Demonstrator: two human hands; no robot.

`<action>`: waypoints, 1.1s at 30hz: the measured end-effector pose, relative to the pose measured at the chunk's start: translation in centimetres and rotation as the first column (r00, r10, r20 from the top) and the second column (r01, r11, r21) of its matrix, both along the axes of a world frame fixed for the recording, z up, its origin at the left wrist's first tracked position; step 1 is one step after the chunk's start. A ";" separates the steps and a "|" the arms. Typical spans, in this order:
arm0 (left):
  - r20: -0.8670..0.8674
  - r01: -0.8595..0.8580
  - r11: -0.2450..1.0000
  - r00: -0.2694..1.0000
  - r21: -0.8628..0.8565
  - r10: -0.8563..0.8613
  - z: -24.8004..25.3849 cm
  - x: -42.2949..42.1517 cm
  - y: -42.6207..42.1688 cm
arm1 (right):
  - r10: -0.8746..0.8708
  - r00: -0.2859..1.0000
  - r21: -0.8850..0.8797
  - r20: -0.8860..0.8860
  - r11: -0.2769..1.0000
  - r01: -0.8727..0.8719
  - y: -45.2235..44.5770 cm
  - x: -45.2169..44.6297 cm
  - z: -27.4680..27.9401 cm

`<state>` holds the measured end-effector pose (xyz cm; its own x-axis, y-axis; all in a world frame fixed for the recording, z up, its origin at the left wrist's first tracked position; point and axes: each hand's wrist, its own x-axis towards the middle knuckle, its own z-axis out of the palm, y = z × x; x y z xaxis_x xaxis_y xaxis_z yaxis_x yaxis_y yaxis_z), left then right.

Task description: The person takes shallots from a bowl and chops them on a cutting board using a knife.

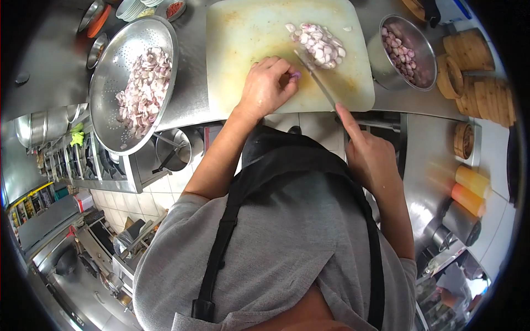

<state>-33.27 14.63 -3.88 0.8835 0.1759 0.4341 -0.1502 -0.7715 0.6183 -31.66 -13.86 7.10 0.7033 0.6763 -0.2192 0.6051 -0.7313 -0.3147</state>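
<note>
My left hand rests on the cutting board, its curled fingers pinching a small purple shallot. In my right hand is a knife, the index finger stretched along the top of its handle. The blade points up and to the left over the board, just right of the shallot and apart from it. Beyond the blade tip lies a pile of sliced shallots, with a few loose slices around it. Most of the knife handle is hidden in my right palm.
A perforated colander of cut shallots leans at the left counter edge. Right of the board stands a steel pot holding peeled shallots. Bamboo steamers and orange and yellow bottles line the right side. Small bowls sit at the upper left.
</note>
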 end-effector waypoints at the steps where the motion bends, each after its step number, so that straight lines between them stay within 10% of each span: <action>1: -0.001 -0.001 1.000 1.000 -0.002 0.001 0.0 0.1 0.0 | 0.025 0.999 -0.025 -0.022 0.999 -0.026 -0.1 -0.2 0.7; 33: 0.000 -0.005 1.000 1.000 -0.002 0.005 0.1 0.0 0.0 | 0.061 0.994 -0.092 -0.085 0.993 -0.069 0.5 -0.6 1.4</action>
